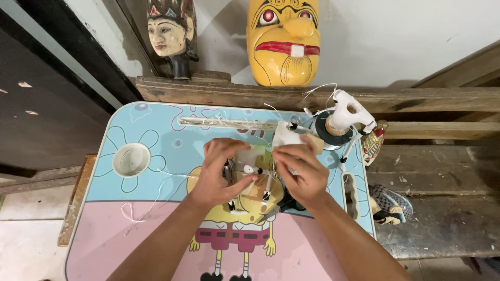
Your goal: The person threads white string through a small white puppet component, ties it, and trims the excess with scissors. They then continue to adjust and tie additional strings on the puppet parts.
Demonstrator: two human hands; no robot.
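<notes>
Both hands pinching small wooden puppet piece [250, 174] mid-worktop [130, 229].
My left fingers [229, 151] and right fingers [286, 153] are closed on it; loose white string [151, 205] beside it could snag.

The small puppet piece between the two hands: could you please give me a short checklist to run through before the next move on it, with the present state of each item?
1. Both hands on the piece: ok. The left hand and right hand both hold the small puppet piece.
2. Piece over the table: ok, above the cartoon-print table.
3. Fingertip grip points: cannot tell, the hands hide them.
4. Loose white thread: not ok, it trails across the table toward the hands.
5. White puppet part on the dark spool: ok, apart from the hands.
6. Cup recess: ok, nothing stands in it.
</notes>
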